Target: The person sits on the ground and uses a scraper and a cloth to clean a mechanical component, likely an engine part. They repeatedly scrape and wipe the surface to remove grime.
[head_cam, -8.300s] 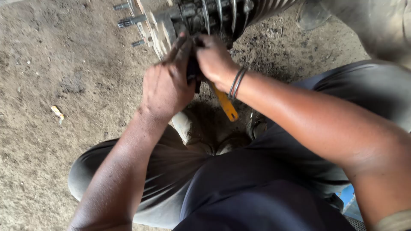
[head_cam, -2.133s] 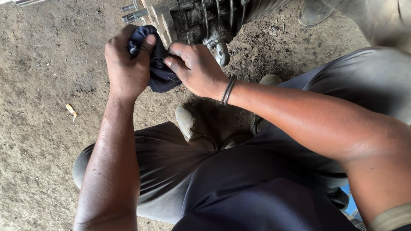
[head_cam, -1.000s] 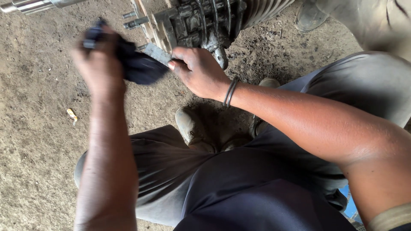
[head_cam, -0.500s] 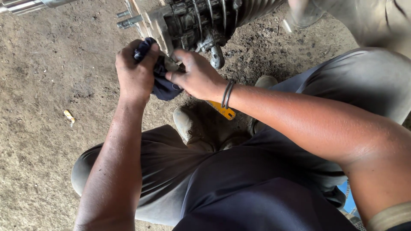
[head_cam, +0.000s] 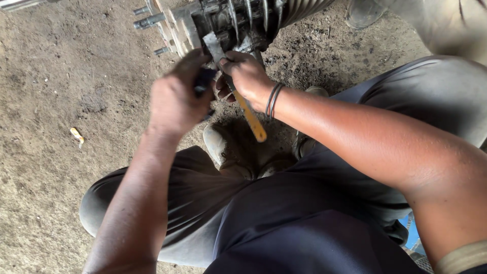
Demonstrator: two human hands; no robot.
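Your right hand [head_cam: 246, 73] is curled tight round a tool with a yellow handle [head_cam: 252, 117], fingers closed on its upper part just below the engine block [head_cam: 228, 23]; the flat yellow handle, narrow and smooth, slants out under your palm toward your shoes, while a grey metal blade [head_cam: 215, 49] runs up from your knuckles against the block's underside; two thin dark bands sit on that wrist; your left hand [head_cam: 175, 99], just left of the right and a little below the block, is bunched round a dark blue cloth [head_cam: 204, 81], of which only a crumpled fold shows between thumb and fingers; this hand is blurred, so how firmly it grips you cannot tell, though the fingers are drawn together over the cloth; the engine block itself is dull grey cast metal, greasy, with thin parallel cooling fins on its right part and threaded studs [head_cam: 148, 21] poking out on its left; it rests on a packed dirt floor [head_cam: 45, 76], grainy and brown; a small pale scrap [head_cam: 77, 136] lies on the dirt well left of the block
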